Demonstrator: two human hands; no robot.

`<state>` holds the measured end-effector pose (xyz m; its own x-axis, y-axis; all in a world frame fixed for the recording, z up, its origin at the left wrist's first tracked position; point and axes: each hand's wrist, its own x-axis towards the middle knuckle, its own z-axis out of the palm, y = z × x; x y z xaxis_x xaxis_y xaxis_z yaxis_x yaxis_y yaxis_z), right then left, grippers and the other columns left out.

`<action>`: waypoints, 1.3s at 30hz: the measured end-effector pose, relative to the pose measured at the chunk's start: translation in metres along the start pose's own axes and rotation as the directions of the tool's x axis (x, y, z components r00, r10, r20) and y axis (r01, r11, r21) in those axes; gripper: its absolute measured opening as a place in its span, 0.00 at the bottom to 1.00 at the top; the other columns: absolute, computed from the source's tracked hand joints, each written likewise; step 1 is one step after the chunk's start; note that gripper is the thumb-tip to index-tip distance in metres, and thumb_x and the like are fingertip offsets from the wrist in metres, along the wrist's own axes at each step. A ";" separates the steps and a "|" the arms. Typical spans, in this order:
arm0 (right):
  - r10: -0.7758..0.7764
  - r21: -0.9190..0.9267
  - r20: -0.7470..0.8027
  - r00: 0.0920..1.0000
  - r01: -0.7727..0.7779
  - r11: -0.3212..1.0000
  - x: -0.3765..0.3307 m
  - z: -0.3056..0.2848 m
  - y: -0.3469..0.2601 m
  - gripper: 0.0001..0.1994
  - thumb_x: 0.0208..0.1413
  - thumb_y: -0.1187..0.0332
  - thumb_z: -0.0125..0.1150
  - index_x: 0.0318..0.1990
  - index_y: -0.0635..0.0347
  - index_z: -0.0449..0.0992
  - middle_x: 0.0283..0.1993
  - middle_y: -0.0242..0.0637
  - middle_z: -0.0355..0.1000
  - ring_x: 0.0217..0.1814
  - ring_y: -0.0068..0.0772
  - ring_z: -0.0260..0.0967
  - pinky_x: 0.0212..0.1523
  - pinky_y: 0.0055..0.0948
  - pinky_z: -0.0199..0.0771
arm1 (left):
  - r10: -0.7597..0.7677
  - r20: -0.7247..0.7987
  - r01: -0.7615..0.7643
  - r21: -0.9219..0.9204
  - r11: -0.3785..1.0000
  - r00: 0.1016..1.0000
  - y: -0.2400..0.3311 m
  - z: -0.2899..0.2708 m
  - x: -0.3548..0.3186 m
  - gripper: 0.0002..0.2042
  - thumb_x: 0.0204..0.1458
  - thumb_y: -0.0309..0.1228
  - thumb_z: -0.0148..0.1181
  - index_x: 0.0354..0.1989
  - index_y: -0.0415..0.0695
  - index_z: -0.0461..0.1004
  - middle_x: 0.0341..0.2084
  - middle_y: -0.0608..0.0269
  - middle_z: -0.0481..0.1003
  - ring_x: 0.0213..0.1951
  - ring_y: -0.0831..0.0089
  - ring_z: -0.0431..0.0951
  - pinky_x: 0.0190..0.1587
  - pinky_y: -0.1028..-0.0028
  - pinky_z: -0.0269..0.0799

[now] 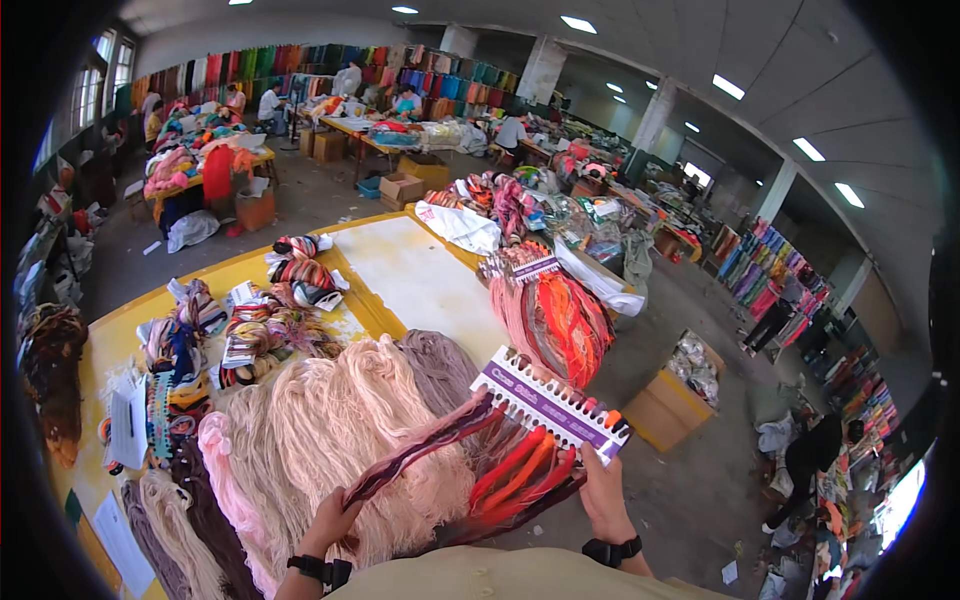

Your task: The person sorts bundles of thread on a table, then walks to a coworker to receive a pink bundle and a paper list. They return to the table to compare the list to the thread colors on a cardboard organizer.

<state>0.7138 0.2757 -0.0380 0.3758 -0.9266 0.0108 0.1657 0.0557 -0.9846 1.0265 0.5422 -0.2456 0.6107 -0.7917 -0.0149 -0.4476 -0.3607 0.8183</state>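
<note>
My right hand [604, 492] grips the lower right end of a white-and-purple thread card [550, 402] whose edges are punched with holes. Red, orange and dark strands [525, 475] hang looped from it. Closed round the far end of a stretched bundle of mauve and dark purple embroidery threads [425, 450] is my left hand [332, 522]; the bundle runs up to the card's left end. Beneath it, thick hanks of cream and pale pink thread [340, 420] lie side by side along the table's near edge. A grey-mauve hank [440, 365] lies behind the card.
A filled thread card with red and pink threads [560, 310] rests on the table [410, 275]. Several banded multicoloured bundles [255, 325] lie at the left. To the right, a cardboard box [672, 405] stands on the floor. People work at farther tables piled with yarn.
</note>
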 end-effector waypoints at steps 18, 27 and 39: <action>0.049 -0.050 0.186 0.981 -0.040 0.998 0.158 -0.017 0.039 0.12 0.65 0.69 0.49 0.52 0.65 0.67 0.43 0.38 0.74 0.40 0.28 0.75 0.42 0.29 0.75 | -0.126 0.217 0.053 0.313 0.948 0.968 -0.025 0.100 0.079 0.45 0.25 0.42 0.74 0.59 0.42 0.64 0.58 0.39 0.63 0.60 0.40 0.61 0.63 0.54 0.55; 0.023 -0.039 0.454 0.891 -0.006 0.999 0.272 -0.054 0.032 0.12 0.64 0.71 0.49 0.52 0.65 0.65 0.43 0.32 0.72 0.39 0.23 0.73 0.43 0.25 0.74 | -0.324 0.017 0.276 0.480 0.833 0.946 0.086 0.150 0.095 0.26 0.50 0.31 0.53 0.59 0.38 0.61 0.56 0.42 0.64 0.58 0.45 0.63 0.56 0.48 0.61; 0.032 -0.063 0.369 0.929 -0.009 0.998 0.281 -0.078 0.028 0.12 0.65 0.69 0.49 0.51 0.67 0.69 0.44 0.34 0.74 0.43 0.22 0.71 0.47 0.26 0.71 | -0.324 -0.145 0.355 0.384 0.852 0.935 0.063 0.164 0.089 0.31 0.49 0.25 0.49 0.65 0.41 0.54 0.62 0.43 0.57 0.64 0.43 0.55 0.59 0.40 0.53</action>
<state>0.7526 -0.0122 -0.0766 0.6909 -0.7217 0.0431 0.1045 0.0406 -0.9937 0.9457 0.3678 -0.2902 0.8109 -0.5514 -0.1959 -0.4150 -0.7780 0.4717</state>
